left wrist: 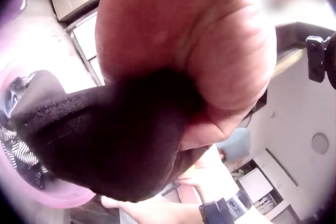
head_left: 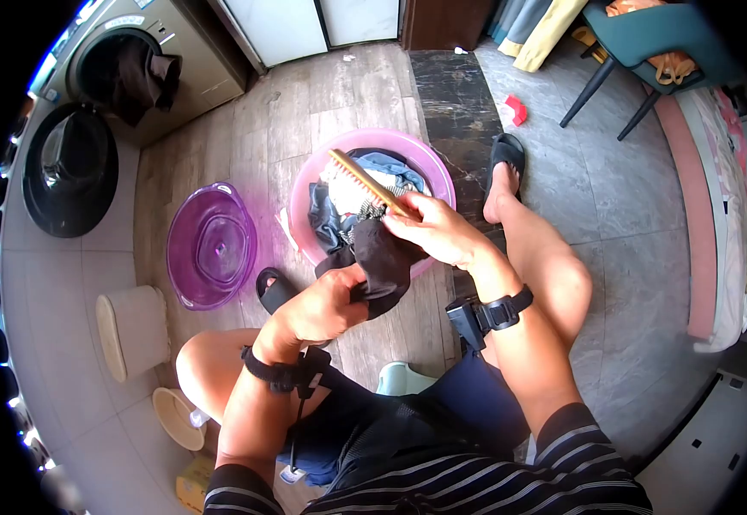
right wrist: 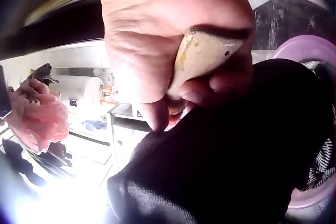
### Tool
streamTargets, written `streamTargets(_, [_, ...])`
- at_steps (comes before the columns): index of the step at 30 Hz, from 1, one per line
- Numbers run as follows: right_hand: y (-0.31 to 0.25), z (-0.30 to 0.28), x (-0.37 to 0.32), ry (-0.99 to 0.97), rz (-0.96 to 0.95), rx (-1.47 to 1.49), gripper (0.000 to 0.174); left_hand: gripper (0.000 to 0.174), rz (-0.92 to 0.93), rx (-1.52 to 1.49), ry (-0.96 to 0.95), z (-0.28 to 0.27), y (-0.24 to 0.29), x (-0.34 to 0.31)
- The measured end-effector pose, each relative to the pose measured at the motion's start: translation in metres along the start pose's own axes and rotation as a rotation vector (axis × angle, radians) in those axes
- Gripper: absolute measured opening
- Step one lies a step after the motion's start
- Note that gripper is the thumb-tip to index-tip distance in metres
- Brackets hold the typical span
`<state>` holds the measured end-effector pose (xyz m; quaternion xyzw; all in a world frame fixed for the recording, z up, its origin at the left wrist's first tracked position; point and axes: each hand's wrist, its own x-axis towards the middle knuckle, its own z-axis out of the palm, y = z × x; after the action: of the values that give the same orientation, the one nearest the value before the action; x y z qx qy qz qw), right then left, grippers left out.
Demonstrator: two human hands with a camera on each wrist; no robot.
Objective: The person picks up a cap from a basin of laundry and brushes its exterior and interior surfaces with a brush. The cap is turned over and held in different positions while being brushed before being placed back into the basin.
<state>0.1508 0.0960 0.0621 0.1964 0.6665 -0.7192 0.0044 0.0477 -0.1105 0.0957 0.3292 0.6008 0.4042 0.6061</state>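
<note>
A dark, nearly black garment is stretched between my two hands above the near rim of a pink basin. My left hand grips it, fingers curled into the cloth; the left wrist view shows the bunched fabric coming out of that fist. In my right hand is a wooden scrub brush, its bristles facing down and left over the basin. The brush's handle end, with a small hole, lies across the right palm, while the fingertips are right at the garment. Blue, white and striped clothes fill the basin.
A purple basin stands left of the pink one. Farther back, a front-loading washing machine has its round door open, a dark cloth hanging from its drum. A teal chair and a bed edge lie right.
</note>
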Motion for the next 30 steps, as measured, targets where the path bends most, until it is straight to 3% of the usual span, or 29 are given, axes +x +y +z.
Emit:
streamTargets(6, [-0.012,-0.003,0.001,0.176,-0.068,0.125,0.026,0.056,0.134,-0.497,0.033,-0.002,-0.001,0.014])
streamTargets(9, [-0.003,-0.01,0.004,0.243,-0.126,0.072,0.027,0.053,0.136,-0.76,0.112,-0.008,-0.011,0.018])
streamTargets(13, [0.004,-0.02,0.007,0.257,-0.152,0.02,0.03,0.031,0.277,-0.889,0.215,-0.01,-0.014,0.02])
streamTargets(17, [0.005,-0.02,0.006,0.25,-0.185,0.028,0.031,0.027,0.371,-0.999,0.278,-0.007,-0.006,0.026])
streamTargets(21, [0.001,-0.019,0.004,0.233,-0.152,-0.009,0.033,0.038,0.499,-1.185,0.047,-0.009,-0.013,0.024])
streamTargets(24, [0.003,-0.015,0.006,0.216,-0.203,0.035,0.035,0.045,0.301,-1.262,0.159,-0.003,-0.001,0.019])
streamTargets(26, [0.004,-0.011,0.008,0.22,-0.285,0.003,0.035,0.049,0.264,-1.212,0.114,-0.002,0.006,0.017])
streamTargets(28, [-0.003,-0.008,0.007,0.233,-0.378,-0.105,0.035,0.049,0.306,-1.13,0.157,0.002,0.008,0.017])
streamTargets(30, [-0.001,-0.011,0.006,0.205,-0.3,-0.024,0.036,0.048,0.379,-1.017,0.26,0.005,0.009,0.019])
